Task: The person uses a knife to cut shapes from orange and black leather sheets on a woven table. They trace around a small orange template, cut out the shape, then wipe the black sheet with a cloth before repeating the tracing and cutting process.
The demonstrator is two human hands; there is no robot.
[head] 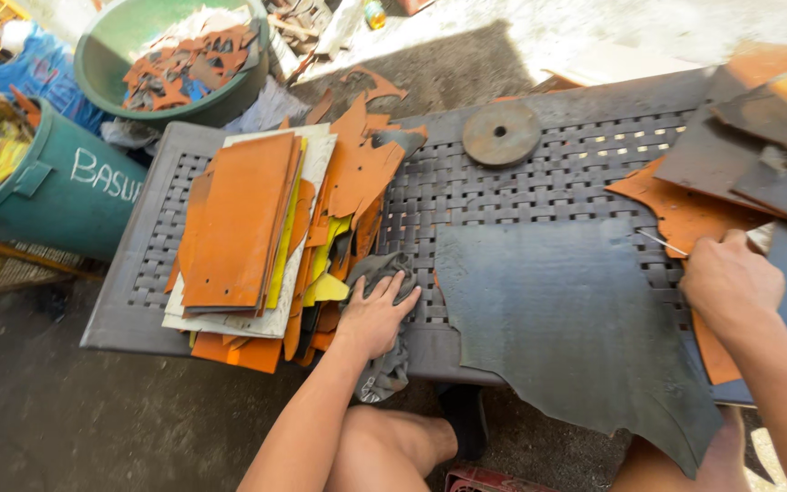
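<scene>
Hands flat: left hand (377, 314) on grey rag (383, 273), right hand (729, 281) by dark leather sheet (562, 319).

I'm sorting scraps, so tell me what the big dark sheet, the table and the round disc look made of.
Dark sheet: probably leather or rubbery sheeting, matte, ragged edge hanging limp off the table. Table: moulded grey plastic, woven pattern with open slots. Round disc: likely rusty metal, dull brown, with a centre hole.

Both arms reaching up from the lower frame.
Left hand (377, 314) flat, fingers spread, at centre; right hand (730, 282) curled, knuckles up, at right.
</scene>
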